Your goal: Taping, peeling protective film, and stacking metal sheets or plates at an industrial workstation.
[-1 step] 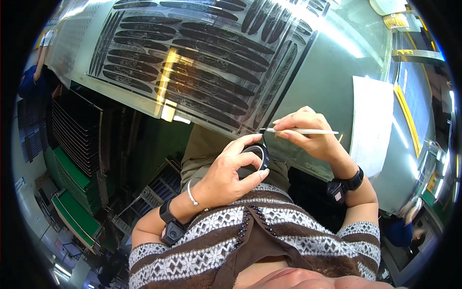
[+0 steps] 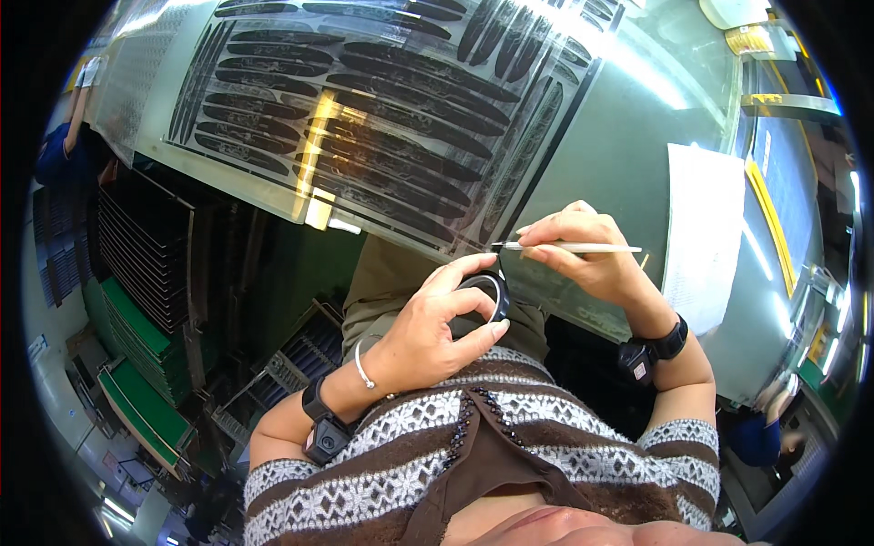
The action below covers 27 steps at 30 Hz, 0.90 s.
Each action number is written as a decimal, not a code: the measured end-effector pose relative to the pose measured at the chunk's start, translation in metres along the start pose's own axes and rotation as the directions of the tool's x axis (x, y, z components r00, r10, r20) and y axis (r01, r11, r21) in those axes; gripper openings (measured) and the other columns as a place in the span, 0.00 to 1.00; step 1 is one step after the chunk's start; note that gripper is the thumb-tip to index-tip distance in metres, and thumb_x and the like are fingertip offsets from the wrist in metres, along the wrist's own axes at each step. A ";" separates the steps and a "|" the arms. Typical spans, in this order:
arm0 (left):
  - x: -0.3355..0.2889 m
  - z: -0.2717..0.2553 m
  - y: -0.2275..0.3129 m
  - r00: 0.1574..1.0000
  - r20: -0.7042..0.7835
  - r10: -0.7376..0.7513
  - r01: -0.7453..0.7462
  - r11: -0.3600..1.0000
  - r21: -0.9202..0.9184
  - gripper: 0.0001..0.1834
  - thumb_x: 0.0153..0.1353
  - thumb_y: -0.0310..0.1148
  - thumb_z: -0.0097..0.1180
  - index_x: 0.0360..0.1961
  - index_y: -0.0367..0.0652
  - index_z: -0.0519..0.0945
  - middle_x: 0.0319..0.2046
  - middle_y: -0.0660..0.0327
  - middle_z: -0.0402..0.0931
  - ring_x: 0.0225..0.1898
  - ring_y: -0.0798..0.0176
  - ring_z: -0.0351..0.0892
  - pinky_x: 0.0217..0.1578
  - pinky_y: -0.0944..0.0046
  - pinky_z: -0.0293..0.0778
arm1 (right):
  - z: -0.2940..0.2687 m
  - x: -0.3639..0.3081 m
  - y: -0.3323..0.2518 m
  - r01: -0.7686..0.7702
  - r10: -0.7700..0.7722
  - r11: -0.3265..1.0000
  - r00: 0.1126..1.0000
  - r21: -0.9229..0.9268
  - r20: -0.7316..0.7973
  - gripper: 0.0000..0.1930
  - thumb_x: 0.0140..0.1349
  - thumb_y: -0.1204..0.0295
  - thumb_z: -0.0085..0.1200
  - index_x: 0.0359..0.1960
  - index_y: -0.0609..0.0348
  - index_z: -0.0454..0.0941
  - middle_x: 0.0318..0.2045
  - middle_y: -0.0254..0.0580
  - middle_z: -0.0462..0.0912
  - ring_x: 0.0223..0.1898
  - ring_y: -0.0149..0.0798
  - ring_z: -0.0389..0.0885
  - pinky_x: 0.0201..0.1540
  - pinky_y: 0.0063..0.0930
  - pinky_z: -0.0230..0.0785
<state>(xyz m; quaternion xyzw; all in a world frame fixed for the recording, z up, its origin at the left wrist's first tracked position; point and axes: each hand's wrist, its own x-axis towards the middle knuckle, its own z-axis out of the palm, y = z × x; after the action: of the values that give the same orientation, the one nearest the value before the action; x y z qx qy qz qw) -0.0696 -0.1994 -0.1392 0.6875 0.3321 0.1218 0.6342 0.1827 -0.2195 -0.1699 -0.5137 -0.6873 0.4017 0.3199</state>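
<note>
My left hand [image 2: 423, 332] is closed around a roll of black tape [image 2: 500, 293], thumb at its lower rim and index finger along its top. A short black end of the tape rises from the roll toward my right hand. Pinched between the fingers of my right hand [image 2: 583, 250] is a slim, pale pen-like tool [image 2: 596, 247]. Its thin dark tip points left, just above my left index fingertip and near the tape end; whether it touches the tape I cannot tell. Both hands are at the near edge of a glass-topped table [image 2: 605, 150].
A clear film sheet [image 2: 323, 86] with rows of long dark shapes lies on the table ahead. To the right rests a white paper sheet [image 2: 701, 227]. A rack of stacked dark and green trays [image 2: 141, 264] stands at left. Other people [image 2: 64, 150] are at the picture's sides.
</note>
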 end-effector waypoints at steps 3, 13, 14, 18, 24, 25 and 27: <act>-0.001 0.001 0.000 1.000 0.005 -0.026 0.026 0.999 -0.040 0.08 0.57 0.31 0.62 0.32 0.38 0.80 0.61 0.43 0.66 0.62 0.48 0.69 0.60 0.56 0.63 | -0.004 -0.006 -0.004 -0.245 0.295 0.845 0.955 0.476 -0.033 0.12 0.66 0.67 0.54 0.26 0.60 0.80 0.28 0.40 0.85 0.30 0.35 0.82 0.41 0.32 0.69; -0.002 0.003 -0.007 1.000 0.006 -0.020 0.021 0.992 -0.123 0.07 0.60 0.29 0.58 0.30 0.36 0.76 0.63 0.45 0.64 0.59 0.56 0.70 0.55 0.61 0.67 | 0.008 0.025 -0.015 -0.058 0.084 0.974 0.990 -0.217 0.113 0.02 0.56 0.77 0.55 0.31 0.61 0.76 0.29 0.46 0.77 0.31 0.52 0.79 0.34 0.38 0.71; -0.002 0.003 -0.007 0.997 0.024 -0.075 0.078 0.979 -0.189 0.06 0.61 0.28 0.56 0.30 0.36 0.75 0.63 0.46 0.64 0.58 0.60 0.70 0.52 0.64 0.68 | 0.008 0.028 -0.014 -0.033 0.069 0.973 0.986 -0.230 0.152 0.03 0.56 0.76 0.56 0.31 0.61 0.76 0.29 0.46 0.77 0.31 0.52 0.79 0.34 0.38 0.71; -0.002 0.002 -0.006 0.975 0.071 -0.213 0.223 0.887 -0.404 0.08 0.62 0.27 0.55 0.27 0.37 0.73 0.63 0.45 0.63 0.37 0.76 0.70 0.39 0.71 0.70 | 0.007 0.032 -0.010 0.008 0.053 0.956 0.979 -0.292 0.198 0.05 0.57 0.72 0.57 0.30 0.60 0.77 0.30 0.44 0.78 0.31 0.51 0.80 0.33 0.39 0.71; -0.002 0.007 -0.017 0.994 0.021 -0.108 0.107 0.902 -0.418 0.07 0.64 0.26 0.52 0.29 0.38 0.72 0.66 0.48 0.60 0.35 0.81 0.65 0.35 0.74 0.67 | 0.010 0.031 -0.013 0.022 0.055 0.931 0.978 -0.365 0.199 0.04 0.57 0.72 0.57 0.30 0.57 0.75 0.29 0.42 0.77 0.31 0.50 0.80 0.32 0.38 0.72; -0.003 0.007 -0.018 0.994 0.020 -0.106 0.105 0.903 -0.417 0.07 0.64 0.26 0.52 0.29 0.38 0.72 0.66 0.48 0.60 0.35 0.81 0.65 0.35 0.74 0.67 | 0.011 0.031 -0.014 0.023 0.054 0.930 0.979 -0.366 0.199 0.04 0.57 0.72 0.57 0.30 0.57 0.75 0.29 0.42 0.77 0.31 0.50 0.80 0.32 0.38 0.72; -0.005 0.006 -0.020 0.988 0.039 -0.147 0.149 0.877 -0.456 0.07 0.65 0.26 0.52 0.29 0.38 0.72 0.66 0.48 0.60 0.35 0.80 0.67 0.35 0.74 0.67 | 0.016 0.028 -0.014 -0.016 0.095 0.913 0.980 -0.408 0.174 0.03 0.57 0.73 0.55 0.30 0.57 0.74 0.29 0.41 0.77 0.31 0.51 0.80 0.31 0.39 0.72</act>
<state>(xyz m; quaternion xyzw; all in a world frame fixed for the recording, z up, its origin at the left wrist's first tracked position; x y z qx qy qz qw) -0.0758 -0.2080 -0.1583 0.4916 0.3447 0.1468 0.7861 0.1557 -0.1979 -0.1643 -0.5473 -0.7681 0.3069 0.1280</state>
